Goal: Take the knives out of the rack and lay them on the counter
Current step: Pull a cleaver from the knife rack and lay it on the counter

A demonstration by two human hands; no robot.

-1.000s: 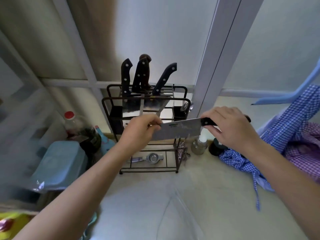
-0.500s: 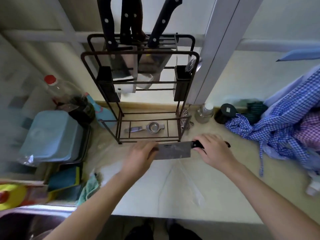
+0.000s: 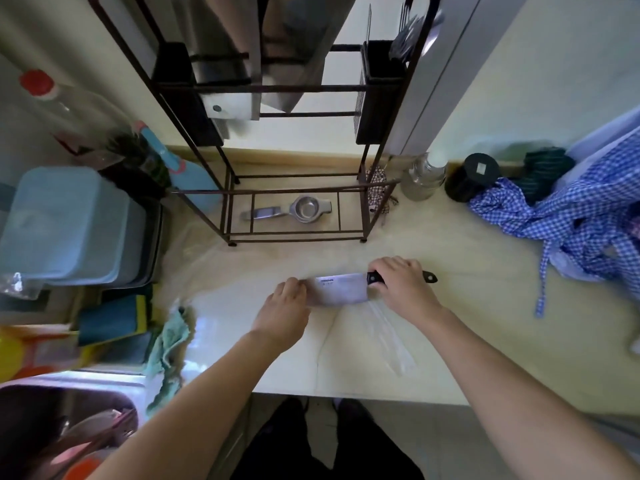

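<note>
A cleaver (image 3: pixel 341 289) with a wide steel blade and black handle lies flat, low over the pale counter (image 3: pixel 450 323), in front of the dark wire knife rack (image 3: pixel 298 192). My right hand (image 3: pixel 403 289) grips its handle; the handle's end sticks out to the right. My left hand (image 3: pixel 287 303) holds the blade's tip end. Other blades (image 3: pixel 242 64) hang in the rack at the top; their handles are out of frame.
A small metal strainer (image 3: pixel 304 209) lies on the rack's base. Blue tubs (image 3: pixel 65 226) and sponges sit left, a sink (image 3: pixel 52 431) at lower left. A jar (image 3: pixel 424 178), a black lid and a blue checked cloth (image 3: pixel 571 216) are right.
Both hands have carried the cleaver down from rack height to just above the counter, in front of the rack. The view has tilted downward.
</note>
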